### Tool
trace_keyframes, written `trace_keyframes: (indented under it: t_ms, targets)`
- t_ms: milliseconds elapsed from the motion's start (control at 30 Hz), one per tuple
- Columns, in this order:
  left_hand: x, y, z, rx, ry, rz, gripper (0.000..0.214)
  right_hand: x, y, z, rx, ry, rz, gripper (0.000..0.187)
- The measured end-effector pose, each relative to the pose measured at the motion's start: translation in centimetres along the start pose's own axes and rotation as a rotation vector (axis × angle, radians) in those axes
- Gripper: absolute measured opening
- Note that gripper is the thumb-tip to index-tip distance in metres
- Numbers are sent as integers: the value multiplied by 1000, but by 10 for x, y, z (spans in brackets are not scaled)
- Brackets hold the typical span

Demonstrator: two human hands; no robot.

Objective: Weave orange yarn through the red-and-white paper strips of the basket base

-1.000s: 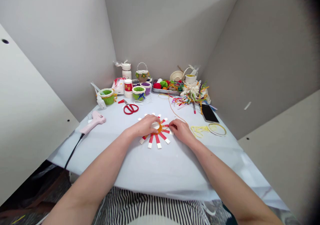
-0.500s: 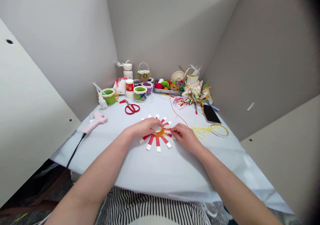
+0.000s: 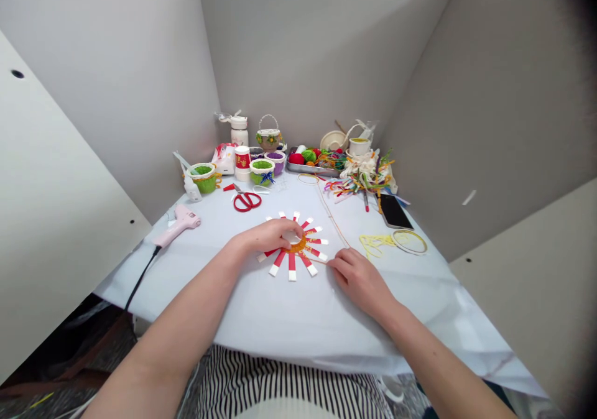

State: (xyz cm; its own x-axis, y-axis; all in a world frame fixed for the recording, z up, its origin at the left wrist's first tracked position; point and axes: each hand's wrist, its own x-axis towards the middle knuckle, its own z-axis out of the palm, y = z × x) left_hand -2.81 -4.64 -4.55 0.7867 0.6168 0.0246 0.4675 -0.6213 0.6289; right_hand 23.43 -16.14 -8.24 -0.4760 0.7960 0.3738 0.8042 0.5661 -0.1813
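Note:
A paper cup cut into red strips with white tips (image 3: 291,263) lies splayed like a sun on the table. Orange yarn is woven round its centre ring. My left hand (image 3: 275,234) is closed on the far left of that ring, thumb inside and fingers over the strips. Off the cup's right side, my right hand (image 3: 357,276) pinches the orange yarn (image 3: 313,260), which runs taut from the ring to the fingertips. From there the yarn trails back across the cloth toward the far side.
Red-handled scissors (image 3: 247,201) and a pink glue gun (image 3: 180,225) lie to the left. Yellow yarn (image 3: 375,243), a hoop (image 3: 409,243) and a phone (image 3: 395,212) are on the right. Small woven baskets (image 3: 262,173) and a tray of yarn balls (image 3: 314,169) stand at the back.
My right hand has moved right and toward me, away from the strips, drawing the yarn out straight. The cup has turned slightly under my left hand, which keeps its hold.

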Motion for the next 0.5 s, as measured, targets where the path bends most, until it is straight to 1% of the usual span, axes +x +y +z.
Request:
trace_keyframes:
  t_ms: [100, 200, 267, 367, 500]
  targets:
    - [0, 1, -1, 5, -4, 6, 39, 7, 4, 0, 18, 21, 133, 23]
    - [0, 1, -1, 8, -15, 12, 37, 20, 10, -3, 60, -20, 227, 20]
    - [0, 1, -1, 5, -13, 12, 37, 28, 13, -6, 77, -55, 250, 19]
    - [-1, 4, -2, 0, -18, 9, 37, 32, 15, -10, 89, -74, 214, 18]
    - [-2, 10, -6, -15, -60, 0, 38, 15, 9, -10, 136, -58, 75, 21]
